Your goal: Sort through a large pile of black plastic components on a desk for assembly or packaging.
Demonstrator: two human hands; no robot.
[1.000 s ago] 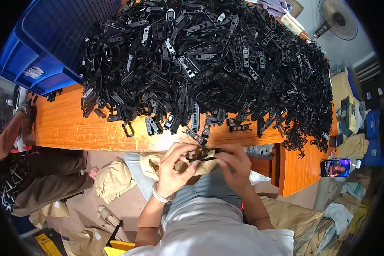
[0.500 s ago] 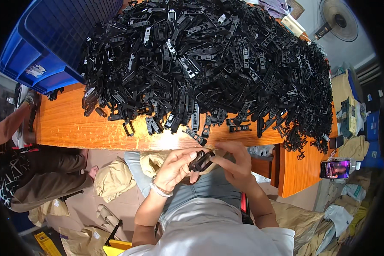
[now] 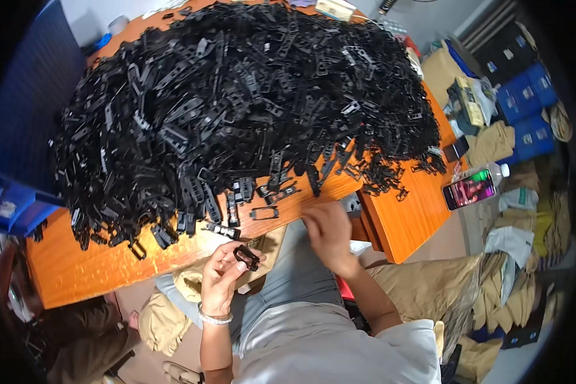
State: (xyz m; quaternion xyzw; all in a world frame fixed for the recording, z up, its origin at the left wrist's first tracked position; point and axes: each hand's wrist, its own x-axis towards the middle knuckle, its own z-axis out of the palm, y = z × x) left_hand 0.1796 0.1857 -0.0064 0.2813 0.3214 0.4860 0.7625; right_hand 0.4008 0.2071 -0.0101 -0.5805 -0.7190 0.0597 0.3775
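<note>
My left hand [image 3: 221,276] pinches a small black plastic frame [image 3: 246,257] between thumb and fingers, just off the table's near edge. Over that edge, to the right, my right hand [image 3: 329,238] is smeared by motion; its fingers point toward the tabletop and whatever they might hold is hidden. Between the hands, a flat open rectangular black frame [image 3: 264,213] lies on the wood. A slim black clip-like part [image 3: 222,230] rests at the edge, close to my left fingertips. Beyond them spreads a big heap of similar black plastic parts [image 3: 237,102].
A blue plastic crate [image 3: 25,96] stands at the left end of the orange wooden table [image 3: 109,276]. At the right, a lit phone [image 3: 469,189] leans by a clear bottle. Brown sacks [image 3: 422,291] cover the floor at right. Another person's legs [image 3: 86,339] show at lower left.
The view has turned and shifted right. My hands have parted: the right moved away from the part, the left keeps it. A rectangular black frame now lies on a formerly bare patch of table.
</note>
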